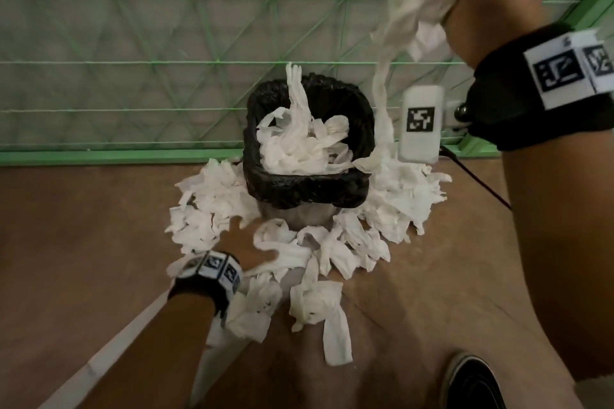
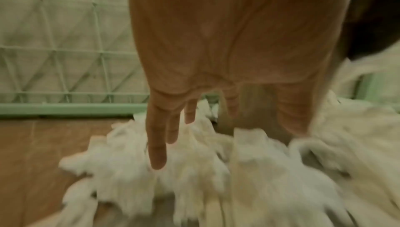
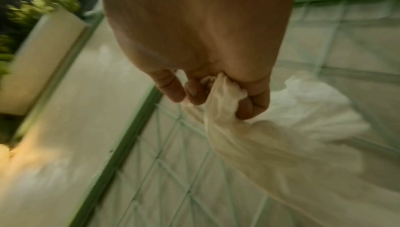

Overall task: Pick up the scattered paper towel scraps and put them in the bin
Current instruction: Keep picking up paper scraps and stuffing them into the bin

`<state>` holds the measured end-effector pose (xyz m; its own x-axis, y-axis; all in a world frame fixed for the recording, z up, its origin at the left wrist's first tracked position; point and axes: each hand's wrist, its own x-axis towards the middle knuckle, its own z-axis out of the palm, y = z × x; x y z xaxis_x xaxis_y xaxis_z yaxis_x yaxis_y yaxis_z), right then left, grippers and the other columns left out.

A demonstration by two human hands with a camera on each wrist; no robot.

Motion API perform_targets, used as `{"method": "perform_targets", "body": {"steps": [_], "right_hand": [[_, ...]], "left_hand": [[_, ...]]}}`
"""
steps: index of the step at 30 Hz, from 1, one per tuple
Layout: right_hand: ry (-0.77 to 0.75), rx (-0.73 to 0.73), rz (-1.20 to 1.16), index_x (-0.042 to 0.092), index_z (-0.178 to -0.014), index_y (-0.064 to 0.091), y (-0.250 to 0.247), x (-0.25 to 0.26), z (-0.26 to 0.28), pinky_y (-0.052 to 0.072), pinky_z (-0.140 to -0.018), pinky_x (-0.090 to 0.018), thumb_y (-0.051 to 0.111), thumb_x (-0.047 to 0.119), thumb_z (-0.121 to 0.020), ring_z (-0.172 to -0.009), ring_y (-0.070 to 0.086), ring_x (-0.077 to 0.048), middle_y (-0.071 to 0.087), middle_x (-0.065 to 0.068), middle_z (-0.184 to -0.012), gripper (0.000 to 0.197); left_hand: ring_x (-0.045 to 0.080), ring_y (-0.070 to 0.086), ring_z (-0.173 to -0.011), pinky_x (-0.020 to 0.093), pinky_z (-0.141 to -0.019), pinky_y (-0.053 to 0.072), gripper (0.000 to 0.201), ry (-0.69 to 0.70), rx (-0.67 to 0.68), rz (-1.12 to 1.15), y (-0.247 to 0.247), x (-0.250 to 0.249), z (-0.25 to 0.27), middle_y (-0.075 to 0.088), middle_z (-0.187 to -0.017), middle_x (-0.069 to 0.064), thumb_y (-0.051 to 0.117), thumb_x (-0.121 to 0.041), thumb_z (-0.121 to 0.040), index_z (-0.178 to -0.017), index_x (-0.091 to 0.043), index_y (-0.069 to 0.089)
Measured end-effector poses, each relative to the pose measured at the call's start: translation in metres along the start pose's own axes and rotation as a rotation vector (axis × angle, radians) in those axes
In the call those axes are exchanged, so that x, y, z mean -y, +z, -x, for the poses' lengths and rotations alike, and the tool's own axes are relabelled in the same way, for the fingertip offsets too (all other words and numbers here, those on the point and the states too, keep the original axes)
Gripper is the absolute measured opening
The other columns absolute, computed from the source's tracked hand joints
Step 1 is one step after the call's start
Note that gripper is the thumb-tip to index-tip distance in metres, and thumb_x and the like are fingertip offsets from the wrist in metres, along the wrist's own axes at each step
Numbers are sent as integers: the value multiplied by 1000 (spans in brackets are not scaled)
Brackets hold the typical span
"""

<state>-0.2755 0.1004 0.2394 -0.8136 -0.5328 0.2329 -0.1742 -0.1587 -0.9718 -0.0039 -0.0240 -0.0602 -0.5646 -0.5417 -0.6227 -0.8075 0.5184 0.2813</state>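
Presently the right hand (image 1: 478, 0) clenches a bunch of scraps (image 1: 412, 10) high, right of the bin (image 1: 309, 189), presumably for dropping in. The left hand (image 1: 246, 242), fingers (image 2: 158, 153) straight, reaches floor scraps (image 1: 206, 209) ringing it.

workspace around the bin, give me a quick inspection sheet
surface: brown floor, scraps ringing the bin
job's things: black-lined bin partly filled with paper towel scraps; many remain on the floor
clutter: nothing seen beyond the scraps
hands: left hand low over the scraps, fingers straight; right hand raised, gripping a long scrap bunch
cables: black cable trailing from the right wrist unit
surroundings: green mesh fence; black shoe
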Motion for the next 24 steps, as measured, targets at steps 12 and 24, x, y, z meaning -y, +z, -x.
{"method": "perform_targets", "body": {"steps": [12,24], "right_hand": [[191,403,536,20,-117,59,46,-58,26,55,-73,-31,64,29,-86,-90,60,-12,59,1,-108,32],[713,327,1068,38,-143,31,-91,-266,70,36,-109,-46,78,28,-75,-141,29,-35,16,-15,-156,83]], "left_hand": [[37,57,-109,36,-94,44,40,148,-267,70,5,10,11,57,-114,22,42,-1,-89,-124,-13,58],[31,72,-78,39,-70,59,15,103,-525,872,-82,-3,45,72,-81,13,56,-20,-82,-89,-9,64]]}}
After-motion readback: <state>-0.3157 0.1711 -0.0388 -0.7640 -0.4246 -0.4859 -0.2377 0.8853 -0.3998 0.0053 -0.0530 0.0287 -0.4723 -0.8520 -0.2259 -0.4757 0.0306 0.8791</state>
